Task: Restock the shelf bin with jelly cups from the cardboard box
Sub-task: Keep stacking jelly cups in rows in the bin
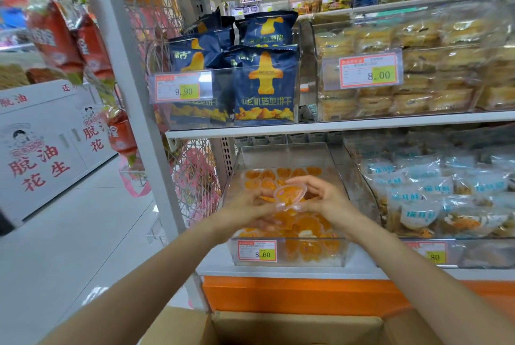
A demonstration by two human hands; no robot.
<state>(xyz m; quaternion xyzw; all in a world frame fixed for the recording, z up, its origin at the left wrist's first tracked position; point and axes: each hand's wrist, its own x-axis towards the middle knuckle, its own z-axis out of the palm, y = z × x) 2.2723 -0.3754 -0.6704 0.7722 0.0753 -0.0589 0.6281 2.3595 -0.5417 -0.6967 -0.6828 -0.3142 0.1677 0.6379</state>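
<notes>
Status: 1 jelly cup (289,194) is held above the shelf bin (284,153), about mid-bin, over the orange cups (281,174) lying inside.

Grip: right hand (327,198) pinches the cup's R rim, thumb + fingers curled narrow round it. The left hand (248,204) is at the cup's L edge but motion-blurred, so can't tell if it grips or just steadies. My guess: 2-handed hold keeps the cup level so it drops flat onto the layer below. Walls look like thin plastic, so a rim hold prob avoids squeezing.

Bin is clear acrylic and looks tilted toward the aisle, prob so stock slides to the front lip. Front rows look packed, back thinner w/ bare rear wall showing. Judgement: restock partway, room left at the back.

The cardboard box (292,325) sits right below the forearms, flaps open, so the box-to-bin reach is short. Contents out of view.

Readable text:
- bin tag (257,250): "8.60"
- upper tag (181,88): "9.90", on the bin of navy biscuit bags (264,85), print "飞机造型饼干"
- next tag (369,71): "8.00", wrapped cakes (434,38) behind it
- lower-R tag (433,255): only "80" shows, rest hidden by the arm
- white cartons (41,155) at L: "脱油花生" in red
- pale blue packets (418,199) R of the jelly bin: print too blurred
</notes>
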